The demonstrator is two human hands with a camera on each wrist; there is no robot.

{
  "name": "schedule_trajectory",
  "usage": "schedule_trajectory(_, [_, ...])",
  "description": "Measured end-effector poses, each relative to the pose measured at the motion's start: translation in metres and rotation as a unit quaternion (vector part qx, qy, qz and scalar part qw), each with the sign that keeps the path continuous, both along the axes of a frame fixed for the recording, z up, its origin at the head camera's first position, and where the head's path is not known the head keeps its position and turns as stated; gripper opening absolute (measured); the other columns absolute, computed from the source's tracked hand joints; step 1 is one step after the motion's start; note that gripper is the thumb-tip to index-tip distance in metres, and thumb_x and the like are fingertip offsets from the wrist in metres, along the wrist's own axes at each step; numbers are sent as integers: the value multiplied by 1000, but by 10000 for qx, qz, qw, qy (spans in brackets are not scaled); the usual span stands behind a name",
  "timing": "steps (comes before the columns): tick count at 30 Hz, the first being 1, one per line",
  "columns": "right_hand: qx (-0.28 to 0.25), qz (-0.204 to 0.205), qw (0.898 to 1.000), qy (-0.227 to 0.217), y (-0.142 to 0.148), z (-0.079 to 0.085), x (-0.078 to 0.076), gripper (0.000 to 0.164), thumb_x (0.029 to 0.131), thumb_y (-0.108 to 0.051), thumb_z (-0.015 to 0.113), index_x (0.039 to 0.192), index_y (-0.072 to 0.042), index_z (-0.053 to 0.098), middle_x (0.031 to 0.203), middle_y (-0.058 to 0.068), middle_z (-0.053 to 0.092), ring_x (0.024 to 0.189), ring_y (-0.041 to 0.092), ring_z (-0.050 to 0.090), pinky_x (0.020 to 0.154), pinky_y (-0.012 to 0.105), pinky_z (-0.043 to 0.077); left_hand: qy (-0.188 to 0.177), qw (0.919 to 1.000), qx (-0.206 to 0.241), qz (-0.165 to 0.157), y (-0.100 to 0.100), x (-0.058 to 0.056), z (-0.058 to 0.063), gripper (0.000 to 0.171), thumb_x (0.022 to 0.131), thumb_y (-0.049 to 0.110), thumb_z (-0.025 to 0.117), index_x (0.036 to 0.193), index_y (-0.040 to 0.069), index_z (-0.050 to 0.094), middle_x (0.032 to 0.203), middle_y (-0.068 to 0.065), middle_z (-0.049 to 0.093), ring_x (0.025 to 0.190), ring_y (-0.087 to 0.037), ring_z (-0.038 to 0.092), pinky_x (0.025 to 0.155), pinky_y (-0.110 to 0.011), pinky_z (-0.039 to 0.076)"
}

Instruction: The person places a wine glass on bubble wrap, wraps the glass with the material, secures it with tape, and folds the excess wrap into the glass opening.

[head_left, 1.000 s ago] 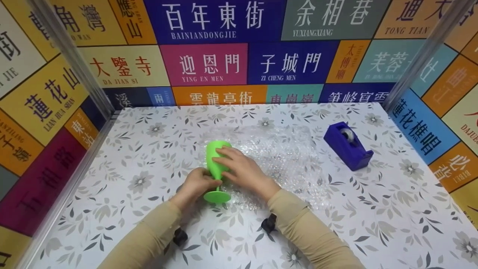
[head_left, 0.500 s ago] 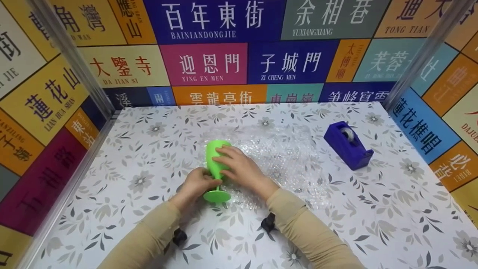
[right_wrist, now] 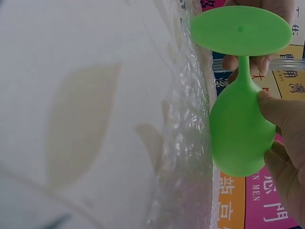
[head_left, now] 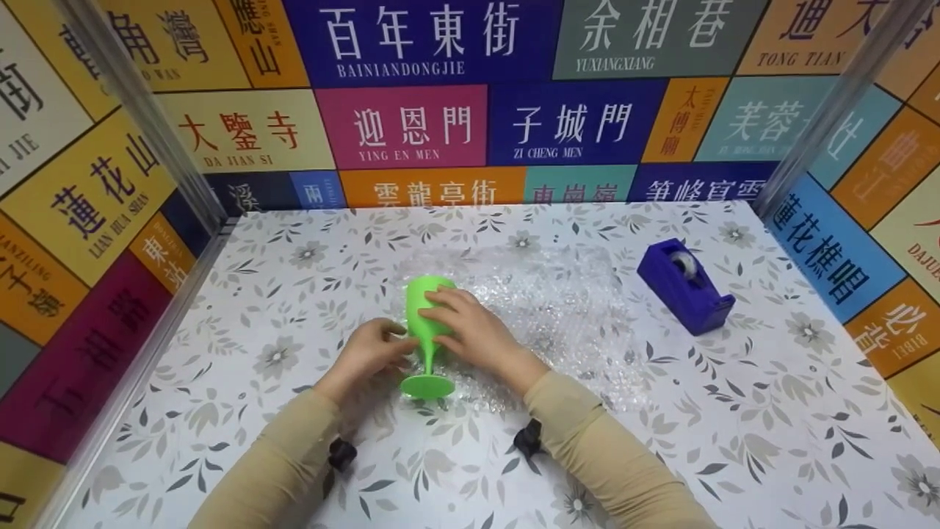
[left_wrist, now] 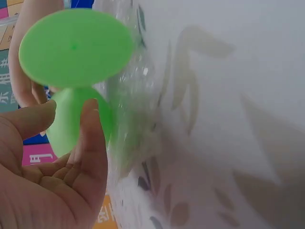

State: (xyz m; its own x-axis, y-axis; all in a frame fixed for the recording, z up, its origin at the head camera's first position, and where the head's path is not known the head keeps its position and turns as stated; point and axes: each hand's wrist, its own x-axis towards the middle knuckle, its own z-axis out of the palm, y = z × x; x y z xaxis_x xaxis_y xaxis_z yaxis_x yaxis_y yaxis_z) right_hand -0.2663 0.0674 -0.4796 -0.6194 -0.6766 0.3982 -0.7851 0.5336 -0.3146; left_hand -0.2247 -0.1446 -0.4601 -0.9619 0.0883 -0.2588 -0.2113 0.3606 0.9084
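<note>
A bright green plastic goblet lies on its side on a sheet of bubble wrap, its round foot toward me and its bowl pointing away. My right hand holds the bowl from the right and above, with thumb and fingers bent against it in the right wrist view. On the other side, my left hand is beside the stem, thumb and fingers apart. In the left wrist view a gap shows between the left thumb and forefinger, with nothing held there; the bowl is behind them.
At the back right stands a dark blue tape dispenser with a tape roll in it. The table has a white leaf-patterned cover. Printed panels wall it in at the back and both sides.
My left hand has let go of the goblet's stem and drawn back slightly to the left. The right hand and the goblet look unmoved.
</note>
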Motion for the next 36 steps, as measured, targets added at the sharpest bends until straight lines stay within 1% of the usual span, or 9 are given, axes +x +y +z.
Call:
schedule_trajectory(6, [59,-65,9999,-75,0,1,-1,49,91,-24,70,138,-15,58,151,8,43,143,29,31,117,41,26,123,9996,-83,234,-11,-10,6,47,91,17,71,124,-10,52,107,-23,62,88,-36,70,77,-44,59])
schedule_trajectory(10, [83,-114,9998,-112,-1,2,-1,49,91,-24,70,138,-15,58,151,8,43,143,29,31,117,41,26,171,9991,-256,286,-18,-15,8,49,92,19,70,127,-11,53,110,-24,63,90,-35,70,79,-43,59])
schedule_trajectory(15, [143,-178,9995,-218,-2,2,0,49,91,-24,71,138,-16,58,151,7,43,144,28,31,117,40,24,-52,9991,-176,374,-25,-21,7,48,93,20,69,126,-10,52,113,-24,65,95,-35,70,81,-42,59])
schedule_trajectory(20, [175,-214,9993,-270,-2,2,1,50,90,-23,72,138,-16,58,152,6,43,144,27,30,118,40,24,-345,9978,-4,561,-31,-28,4,46,94,19,68,126,-10,51,117,-25,63,101,-37,67,84,-41,58])
schedule_trajectory(27, [171,-240,9991,-320,-2,2,1,50,91,-24,71,138,-16,58,152,6,42,144,26,30,117,40,24,-403,9958,93,815,-34,-37,-3,55,94,18,67,135,-11,45,127,-27,55,111,-39,62,90,-41,56])
schedule_trajectory(33, [152,-229,9992,-284,-2,2,0,50,90,-25,71,137,-16,58,152,6,43,144,27,30,118,40,23,-764,9911,460,986,-34,-46,-6,61,93,17,68,140,-10,40,130,-28,56,115,-37,61,95,-42,53])
schedule_trajectory(36, [169,-256,9990,-335,-2,2,0,50,90,-24,71,138,-16,58,152,6,42,144,27,30,118,40,23,-952,9874,679,1063,-34,-49,-7,63,92,15,69,141,-11,37,129,-28,58,112,-36,63,94,-42,54])
